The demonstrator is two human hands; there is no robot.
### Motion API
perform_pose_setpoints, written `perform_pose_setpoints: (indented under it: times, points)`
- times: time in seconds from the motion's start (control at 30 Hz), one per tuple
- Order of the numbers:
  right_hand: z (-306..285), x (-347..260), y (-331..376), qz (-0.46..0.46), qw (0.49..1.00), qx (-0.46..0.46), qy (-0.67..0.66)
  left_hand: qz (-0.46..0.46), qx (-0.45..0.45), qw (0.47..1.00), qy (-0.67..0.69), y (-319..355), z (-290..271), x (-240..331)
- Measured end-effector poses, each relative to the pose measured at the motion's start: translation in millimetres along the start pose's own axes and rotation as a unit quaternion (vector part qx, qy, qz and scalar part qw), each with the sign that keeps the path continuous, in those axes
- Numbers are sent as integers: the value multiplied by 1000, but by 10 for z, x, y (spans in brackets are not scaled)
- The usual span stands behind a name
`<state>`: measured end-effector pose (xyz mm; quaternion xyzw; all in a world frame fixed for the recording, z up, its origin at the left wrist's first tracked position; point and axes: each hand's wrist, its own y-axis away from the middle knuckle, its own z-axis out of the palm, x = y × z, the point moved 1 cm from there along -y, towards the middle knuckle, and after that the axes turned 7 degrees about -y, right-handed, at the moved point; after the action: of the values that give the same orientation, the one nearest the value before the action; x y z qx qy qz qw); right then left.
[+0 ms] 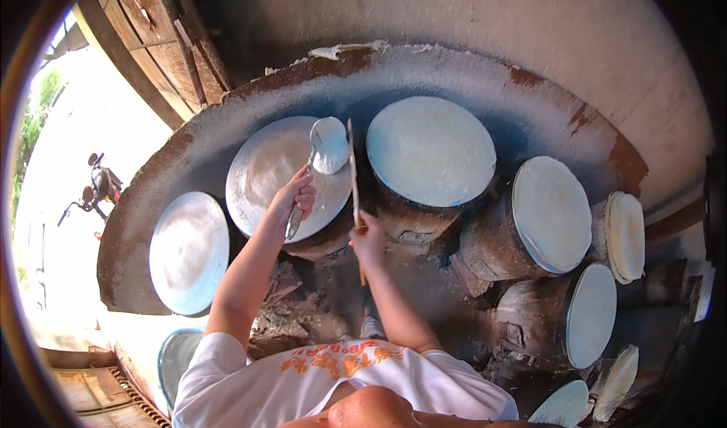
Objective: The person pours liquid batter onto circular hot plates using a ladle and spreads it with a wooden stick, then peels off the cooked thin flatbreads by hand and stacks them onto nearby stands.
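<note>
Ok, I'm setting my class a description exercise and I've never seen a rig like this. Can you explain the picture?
There is no machine: a person is working with two bare hands. The one picture comes from the left of two wide fisheye cameras worn on the head, looking down, so edges bend and the person's white T-shirt shows at the bottom.

The left hand grips a metal ladle, its bowl whitened with what looks like batter, over a round griddle. The right hand grips a long, thin stick. More round griddles curve around; on the large one right of the stick lies a pale, round layer.
</note>
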<state>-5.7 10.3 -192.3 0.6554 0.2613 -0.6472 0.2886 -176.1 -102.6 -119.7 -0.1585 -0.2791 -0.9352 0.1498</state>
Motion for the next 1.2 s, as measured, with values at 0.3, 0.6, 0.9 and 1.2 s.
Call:
perform_pose_setpoints:
  times: [0.3,0.6,0.9,1.2]
  points:
    - [230,-83,-130,-171,949,4,266,116,103,930,-332,-155,-173,369]
    - [215,-245,-115,-221,910,-55,346,125,160,895,-397,-80,-305,710]
    - [278,-280,-199,-259,893,-31,367,171,248,784,-542,98,-521,847]
    - [484,-327,-400,-269,898,-38,347,237,310,630,-671,534,-875,957]
